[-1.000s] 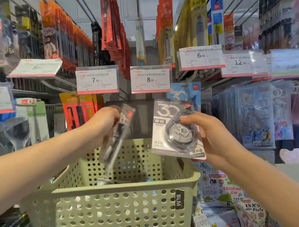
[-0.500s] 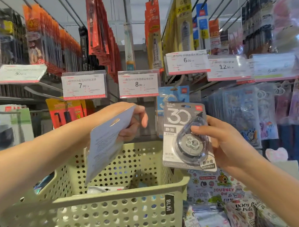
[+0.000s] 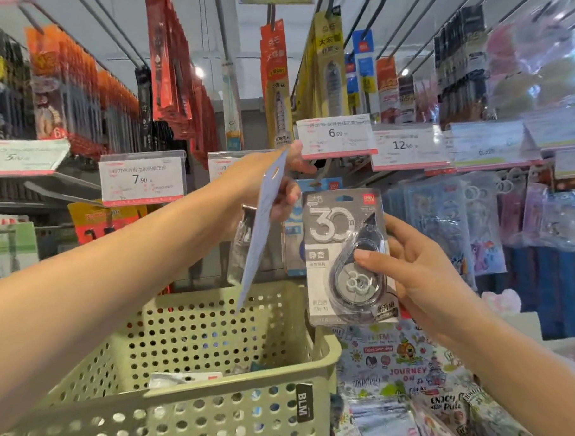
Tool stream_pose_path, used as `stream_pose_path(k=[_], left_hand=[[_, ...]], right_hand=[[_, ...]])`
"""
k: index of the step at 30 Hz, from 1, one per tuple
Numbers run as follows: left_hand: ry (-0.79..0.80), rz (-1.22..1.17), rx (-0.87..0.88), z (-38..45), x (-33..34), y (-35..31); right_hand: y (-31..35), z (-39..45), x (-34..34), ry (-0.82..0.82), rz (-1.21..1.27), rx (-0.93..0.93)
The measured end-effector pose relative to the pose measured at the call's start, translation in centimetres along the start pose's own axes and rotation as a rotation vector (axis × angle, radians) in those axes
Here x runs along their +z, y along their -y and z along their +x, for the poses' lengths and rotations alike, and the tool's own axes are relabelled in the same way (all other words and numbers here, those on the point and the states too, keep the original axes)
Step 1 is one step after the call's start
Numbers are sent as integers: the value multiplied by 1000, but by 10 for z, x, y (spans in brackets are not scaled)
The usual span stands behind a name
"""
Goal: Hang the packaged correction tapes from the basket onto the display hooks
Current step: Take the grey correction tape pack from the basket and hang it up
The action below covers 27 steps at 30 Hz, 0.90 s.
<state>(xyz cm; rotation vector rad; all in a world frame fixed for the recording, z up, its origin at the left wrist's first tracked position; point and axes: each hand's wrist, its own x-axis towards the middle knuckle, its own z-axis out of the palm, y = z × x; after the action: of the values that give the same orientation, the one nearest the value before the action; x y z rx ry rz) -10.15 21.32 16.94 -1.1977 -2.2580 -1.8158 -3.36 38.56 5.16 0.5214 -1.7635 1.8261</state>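
Observation:
My right hand (image 3: 418, 276) grips a grey packaged correction tape (image 3: 344, 253) marked "30", front facing me, held upright above the basket's far right corner. My left hand (image 3: 281, 184) pinches the top of a second correction tape pack (image 3: 262, 230), seen from its pale blue back, tilted and raised up toward the display hooks just under the price tags. Below both hands sits the green perforated basket (image 3: 205, 399), with a few more packs (image 3: 180, 378) lying at its bottom. A blue pack (image 3: 327, 186) hangs on a hook behind the grey pack.
Price tags (image 3: 142, 178) front rows of hooks with orange, red and yellow packs (image 3: 174, 64) hanging overhead. Clear pouches (image 3: 450, 221) hang at the right. Sticker sheets (image 3: 404, 371) lie below at the right of the basket.
My left hand has risen and moved right with its pack, turning its back toward me and lifting it near the hooks. My right hand has kept the grey pack roughly in place.

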Motion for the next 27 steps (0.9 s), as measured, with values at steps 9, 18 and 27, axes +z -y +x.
stream_pose_path(k=[9, 18, 27], left_hand=[[30, 31, 64, 8, -11, -10], [12, 42, 82, 16, -16, -11], [4, 52, 104, 16, -16, -7]], right_hand=[[2, 11, 10, -49, 32, -104], [1, 31, 20, -94, 39, -175], [-6, 40, 19, -121, 26, -189]])
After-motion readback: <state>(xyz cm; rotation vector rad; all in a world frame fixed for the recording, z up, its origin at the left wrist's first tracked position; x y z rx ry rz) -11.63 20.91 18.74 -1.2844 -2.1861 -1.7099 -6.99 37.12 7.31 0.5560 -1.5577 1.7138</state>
